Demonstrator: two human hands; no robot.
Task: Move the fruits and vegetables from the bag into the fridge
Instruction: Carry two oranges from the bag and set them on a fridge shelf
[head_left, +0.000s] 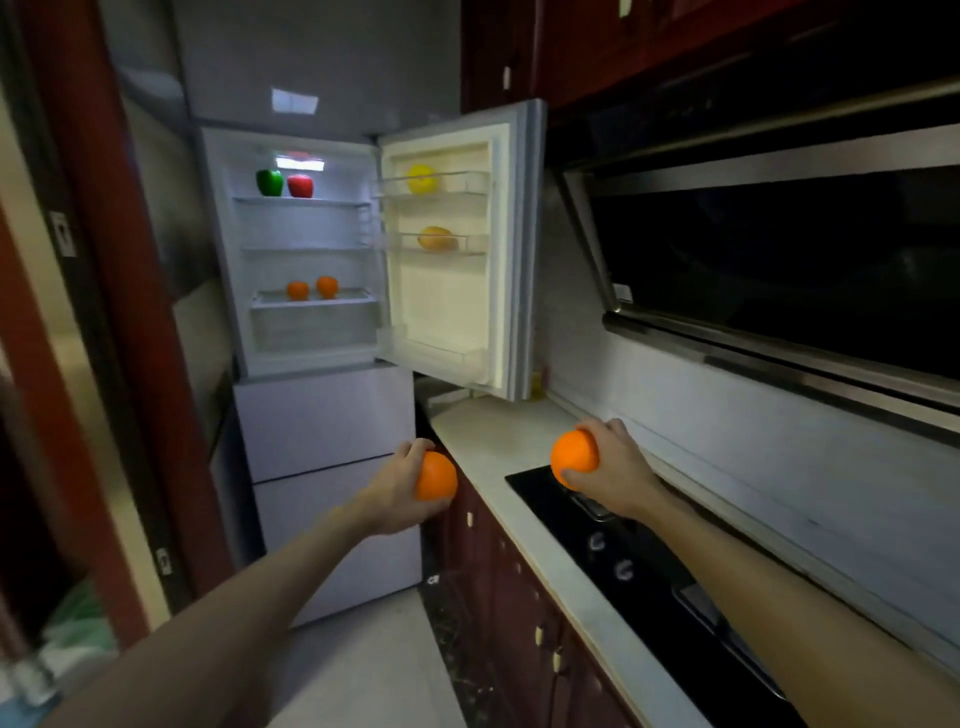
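My left hand (400, 488) grips an orange (437, 477) in front of the fridge's lower drawers. My right hand (615, 465) grips a second orange (571, 457) above the countertop's near end. The fridge (311, 343) stands ahead with its upper door (514, 249) swung open to the right. A green pepper (269, 182) and a red pepper (300, 186) sit on the top shelf. Two small oranges (311, 289) lie on a lower shelf. The door racks hold a yellow pepper (422, 179) and a yellow fruit (436, 238). The bag is not clearly in view.
A white countertop (483, 441) with a black hob (639, 561) runs along the right, above dark red cabinets (498, 582). A range hood (779, 260) hangs over it. A dark red door frame (130, 312) stands at the left. Pale floor (363, 665) lies below.
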